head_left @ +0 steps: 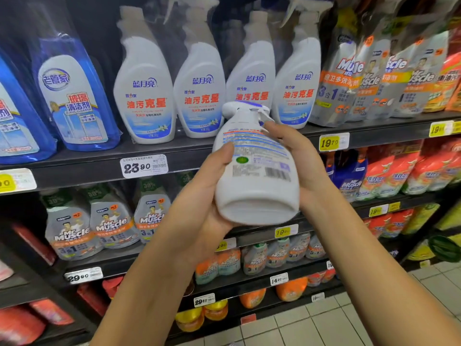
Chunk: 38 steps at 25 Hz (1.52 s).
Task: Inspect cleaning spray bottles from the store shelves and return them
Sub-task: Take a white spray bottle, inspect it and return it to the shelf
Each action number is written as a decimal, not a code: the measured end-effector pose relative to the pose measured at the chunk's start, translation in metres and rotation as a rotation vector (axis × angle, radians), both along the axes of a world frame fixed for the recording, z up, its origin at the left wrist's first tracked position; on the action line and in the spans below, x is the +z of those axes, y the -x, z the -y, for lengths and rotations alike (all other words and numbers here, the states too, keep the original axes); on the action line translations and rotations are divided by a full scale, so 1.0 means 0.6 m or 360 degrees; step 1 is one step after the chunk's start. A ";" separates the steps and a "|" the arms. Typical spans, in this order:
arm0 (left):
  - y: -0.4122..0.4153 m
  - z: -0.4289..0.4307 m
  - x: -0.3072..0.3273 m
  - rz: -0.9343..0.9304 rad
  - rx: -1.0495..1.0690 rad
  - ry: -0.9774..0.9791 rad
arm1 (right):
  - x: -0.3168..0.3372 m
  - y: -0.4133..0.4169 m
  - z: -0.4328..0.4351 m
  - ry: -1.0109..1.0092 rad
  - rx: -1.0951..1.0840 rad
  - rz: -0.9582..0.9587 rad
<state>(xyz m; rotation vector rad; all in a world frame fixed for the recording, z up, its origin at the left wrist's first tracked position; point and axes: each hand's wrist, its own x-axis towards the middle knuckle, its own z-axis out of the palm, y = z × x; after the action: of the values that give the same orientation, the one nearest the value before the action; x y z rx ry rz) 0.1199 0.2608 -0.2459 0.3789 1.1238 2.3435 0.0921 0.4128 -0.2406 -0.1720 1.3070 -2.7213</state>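
The spray bottle [257, 176] is being held just right of the 23.90 price tag [144, 166], its back label apparently being read. For a good inspection it is best kept steady, with the thumb being slid off the print it is partly covering. It is being gripped from both sides: the left hand [209, 196] is curled round the flank nearer the tag, thumb laid on the label; the right hand [299, 161] is wrapped round the far flank. A white body is being shown base-first, with blue-lined print, a green round mark and a barcode; the white-and-purple trigger head is being pointed away.
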 end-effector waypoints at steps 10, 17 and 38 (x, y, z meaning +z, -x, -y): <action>0.012 -0.018 0.048 0.0230 -0.0408 -0.0174 | -0.018 -0.019 0.003 0.0117 -0.0671 0.0129; 0.006 -0.012 0.005 0.0255 -0.0400 -0.0232 | 0.012 -0.011 -0.002 0.0313 -0.0300 -0.0071; 0.025 -0.026 -0.049 -0.0600 -0.0006 -0.0407 | 0.042 -0.050 -0.009 -0.0533 -0.0678 -0.0965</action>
<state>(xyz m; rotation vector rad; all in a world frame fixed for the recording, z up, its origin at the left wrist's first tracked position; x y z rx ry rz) 0.1048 0.2766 -0.2753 0.9460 0.9775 2.4826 0.1220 0.4182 -0.2155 -0.8212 2.1537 -2.8264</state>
